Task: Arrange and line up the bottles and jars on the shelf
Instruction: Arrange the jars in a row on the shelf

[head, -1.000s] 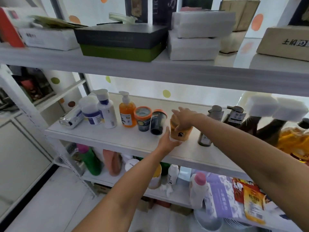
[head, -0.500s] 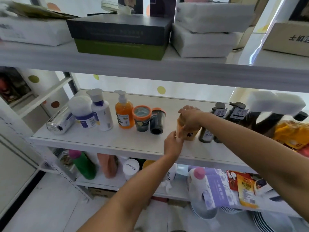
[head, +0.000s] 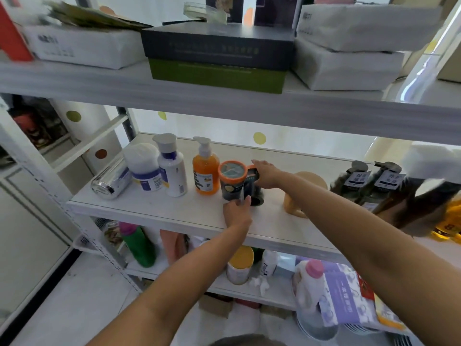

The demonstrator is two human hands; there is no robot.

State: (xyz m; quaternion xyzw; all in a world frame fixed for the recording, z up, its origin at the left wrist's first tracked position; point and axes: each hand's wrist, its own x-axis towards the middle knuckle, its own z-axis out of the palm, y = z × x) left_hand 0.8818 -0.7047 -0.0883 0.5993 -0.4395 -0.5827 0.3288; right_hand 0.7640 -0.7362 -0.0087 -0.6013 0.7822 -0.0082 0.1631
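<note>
Your middle shelf (head: 174, 211) is a smooth white board, and the containers stand along it in a loose row. At its left end a shiny metal can (head: 111, 179) lies on its side. Next to it stand a squat white tub (head: 144, 166) with a blue label and a tall white bottle (head: 172, 168) with a grey cap. Beyond them is a clear pump bottle (head: 205, 171) full of orange liquid, then a round dark jar (head: 231, 179) with an orange rim and a pale green lid.

Your right hand (head: 265, 174) reaches in from the right with the wrist level. Its fingers curl over the top of a second dark, orange-rimmed jar (head: 253, 188), which is tipped over just beside the first one. Your left hand (head: 237, 211) comes up from below, fingers pointing upward and closed lightly against the lower front of that same jar. The view is blurred here, so the left hand's grip may be only a touch.

A matte tan, rounded bottle (head: 303, 191) stands free to the right of your forearm. Further right, two dark pump bottles (head: 371, 181) with white tags stand close together, smeared by motion blur.
</note>
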